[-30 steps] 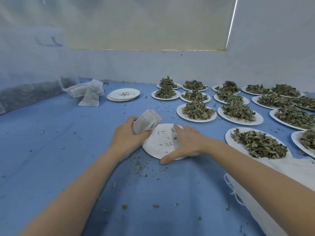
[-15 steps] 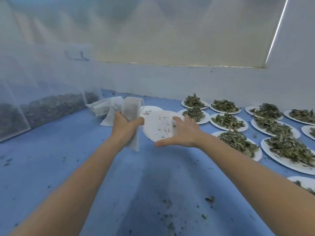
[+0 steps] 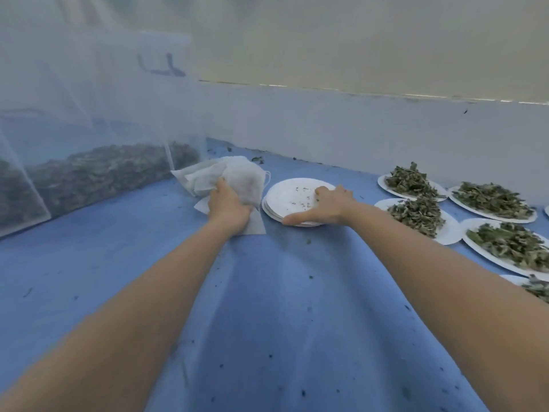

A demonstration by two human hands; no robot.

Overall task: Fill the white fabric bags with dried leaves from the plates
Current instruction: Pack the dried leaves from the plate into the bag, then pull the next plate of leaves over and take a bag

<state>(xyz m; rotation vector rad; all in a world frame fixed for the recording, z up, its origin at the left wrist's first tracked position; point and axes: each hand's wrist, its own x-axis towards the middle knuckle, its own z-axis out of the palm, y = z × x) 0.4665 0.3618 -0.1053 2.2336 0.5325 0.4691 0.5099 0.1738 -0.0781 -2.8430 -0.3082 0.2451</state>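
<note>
My left hand [image 3: 228,208] grips a filled white fabric bag [image 3: 248,179] and holds it down on a pile of white bags [image 3: 199,178] at the back left of the blue cloth. My right hand [image 3: 325,206] holds an empty white plate [image 3: 292,193] by its near right rim, thumb stretched along the edge. That plate lies on top of a small stack of empty plates, with only leaf crumbs on it. Plates heaped with dried leaves [image 3: 411,182] [image 3: 416,214] [image 3: 493,200] [image 3: 511,245] stand to the right.
A sheer mesh wall [image 3: 89,114] runs along the left, with a bed of dried leaves [image 3: 98,171] behind it. A low white wall [image 3: 356,129] closes the back. Leaf crumbs dot the blue cloth [image 3: 282,307] between my arms.
Both hands moved away from me to the back left. The bag came down onto the pile of bags, and the empty plate, held tilted in the air before, now lies on the stack.
</note>
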